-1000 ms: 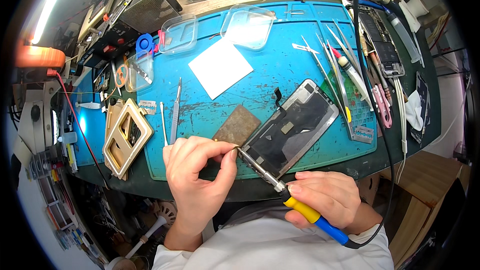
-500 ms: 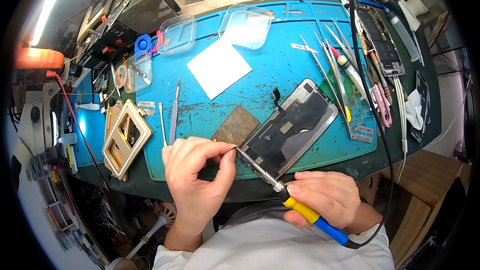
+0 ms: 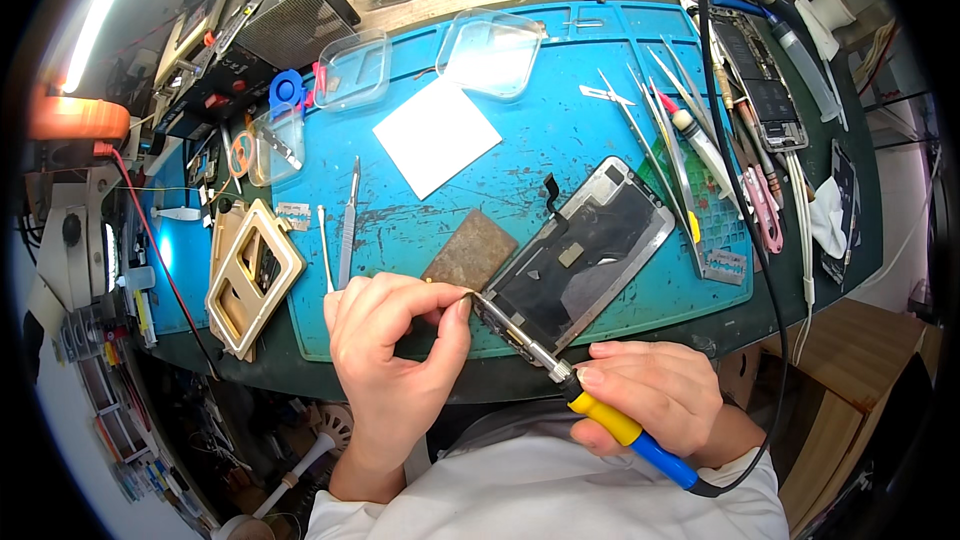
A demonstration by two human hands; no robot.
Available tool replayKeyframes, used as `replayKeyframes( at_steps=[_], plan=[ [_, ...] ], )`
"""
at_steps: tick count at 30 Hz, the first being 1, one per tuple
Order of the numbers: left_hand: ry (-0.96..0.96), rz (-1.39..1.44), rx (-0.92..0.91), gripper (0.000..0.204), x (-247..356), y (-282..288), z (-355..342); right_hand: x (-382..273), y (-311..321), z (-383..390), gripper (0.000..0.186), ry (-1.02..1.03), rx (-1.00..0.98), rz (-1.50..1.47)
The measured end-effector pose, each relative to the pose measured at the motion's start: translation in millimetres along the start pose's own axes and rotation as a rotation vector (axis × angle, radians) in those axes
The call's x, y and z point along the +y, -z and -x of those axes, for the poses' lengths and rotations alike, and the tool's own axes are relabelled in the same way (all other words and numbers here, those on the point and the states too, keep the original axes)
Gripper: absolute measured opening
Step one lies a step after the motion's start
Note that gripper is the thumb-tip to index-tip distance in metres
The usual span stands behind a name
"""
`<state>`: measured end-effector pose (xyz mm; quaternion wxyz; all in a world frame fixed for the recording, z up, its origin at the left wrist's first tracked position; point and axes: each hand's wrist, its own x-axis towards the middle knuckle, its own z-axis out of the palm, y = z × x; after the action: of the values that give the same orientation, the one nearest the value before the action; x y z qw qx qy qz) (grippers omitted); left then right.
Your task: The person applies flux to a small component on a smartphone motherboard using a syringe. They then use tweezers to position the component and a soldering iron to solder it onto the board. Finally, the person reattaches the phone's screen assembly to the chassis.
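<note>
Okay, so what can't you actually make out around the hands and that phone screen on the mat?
- Head view: what the left hand pinches at the soldering iron tip is too small to tell.
- The tip's contact with the phone screen panel is hidden behind the fingertips.
- The iron's handle is partly covered by the right hand.
- Parts inside the clear plastic trays are too small and bent by the fisheye rim.

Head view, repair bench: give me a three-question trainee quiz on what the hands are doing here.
1. True or false: the right hand grips a soldering iron by its yellow and blue handle.
2. What lies under the iron's tip? A) a wrench B) a phone screen assembly C) a mug
3. Fill in: the left hand pinches something too small to tell, beside the iron's ____.

Key: 1 true; 2 B; 3 tip.
</note>
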<state>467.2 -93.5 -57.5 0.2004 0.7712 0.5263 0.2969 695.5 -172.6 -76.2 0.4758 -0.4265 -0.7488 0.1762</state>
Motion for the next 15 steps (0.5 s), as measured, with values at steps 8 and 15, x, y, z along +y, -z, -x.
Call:
replayKeyframes(
  at_steps=[8,15],
  plan=[
    [-0.019,0.008,0.009,0.013,0.1,0.2,0.5,-6.1,7.0,9.5,0.032,-0.283,0.246,-0.332],
    [-0.026,0.013,0.031,0.012,0.0,-2.8,-0.9,-3.5,50.7,-29.4,0.043,-0.517,0.236,-0.798]
  ],
)
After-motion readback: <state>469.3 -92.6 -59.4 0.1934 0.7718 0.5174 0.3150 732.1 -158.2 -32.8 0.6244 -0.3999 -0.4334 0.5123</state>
